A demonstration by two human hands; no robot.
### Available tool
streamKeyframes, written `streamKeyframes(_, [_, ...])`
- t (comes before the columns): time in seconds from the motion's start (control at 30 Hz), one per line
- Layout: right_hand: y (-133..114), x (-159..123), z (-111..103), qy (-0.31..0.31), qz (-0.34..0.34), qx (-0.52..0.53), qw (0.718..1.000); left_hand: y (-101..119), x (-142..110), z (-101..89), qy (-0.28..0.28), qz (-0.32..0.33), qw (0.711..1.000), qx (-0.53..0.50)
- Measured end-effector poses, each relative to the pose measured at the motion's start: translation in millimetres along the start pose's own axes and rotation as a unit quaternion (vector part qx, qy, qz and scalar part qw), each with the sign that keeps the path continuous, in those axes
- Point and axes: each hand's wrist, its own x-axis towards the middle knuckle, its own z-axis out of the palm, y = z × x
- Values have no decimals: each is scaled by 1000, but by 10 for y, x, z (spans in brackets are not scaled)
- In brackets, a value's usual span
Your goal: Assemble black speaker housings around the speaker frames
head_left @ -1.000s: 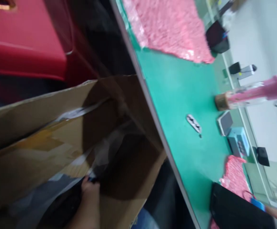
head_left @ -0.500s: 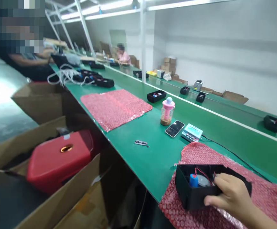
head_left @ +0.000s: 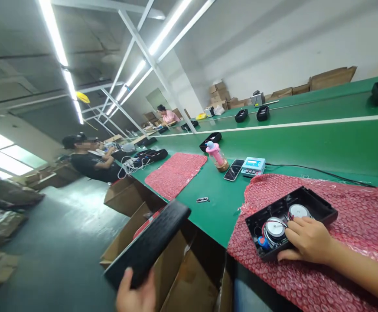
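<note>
My left hand is closed on the lower end of a long black panel, tilted over the cardboard boxes beside the bench. My right hand grips the near wall of an open black speaker housing, thumb outside and fingers reaching in. Two round silver speaker drivers, thin red and black wires and a small blue cylinder show inside. The housing rests on red bubble wrap; my fingers partly cover one driver.
Left along the green bench lie a small oval part, a phone, a pink-topped bottle and a small meter with a screen. Open cardboard boxes stand below the edge. Two people sit farther along.
My left hand has come into view with the black panel. The speaker housing now tilts so its inside shows, my right hand still on it. The view has shifted, showing more ceiling and floor.
</note>
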Motion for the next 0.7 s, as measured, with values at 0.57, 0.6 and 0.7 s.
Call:
streamKeyframes(0.57, [48,-44,25,3,1,20,1000,-707,-218,1001,-52,-70,950,299])
streamKeyframes(0.6, [40,-54,25,2,4,22,1000,-684,-221,984,-53,-28,941,333])
streamKeyframes(0.7, [24,-80,24,1,9,25,1000,-534,-261,996,-86,117,899,413])
